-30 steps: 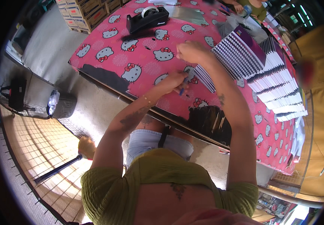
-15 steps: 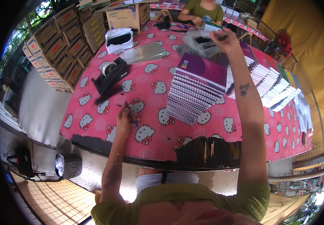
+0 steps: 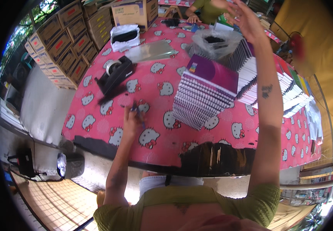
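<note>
My left hand (image 3: 133, 120) is closed around a small tool with a dark tip and blue handles (image 3: 143, 124), which looks like pliers. It is held over the near left part of the table, below a black tape dispenser (image 3: 116, 77). My right arm reaches far across the table. My right hand (image 3: 248, 24) is raised at the back, fingers apart, with nothing visible in it. Beneath and left of it lies a clear plastic bag (image 3: 232, 40) with black contents. A tall stack of purple coil-bound notebooks (image 3: 212, 77) stands between my arms.
More notebook stacks (image 3: 290, 90) stand on the right. A white bag with black contents (image 3: 124, 38), clear plastic sheets (image 3: 151, 51) and a carton (image 3: 132, 15) lie toward the back left. Across the pink table (image 3: 151, 154) is another person (image 3: 209, 13). A fan (image 3: 296, 46) stands behind at right.
My right hand has risen farther back and to the right, and its fingers have spread. My left hand has shifted slightly right with the tool. The other person's hand has moved left.
</note>
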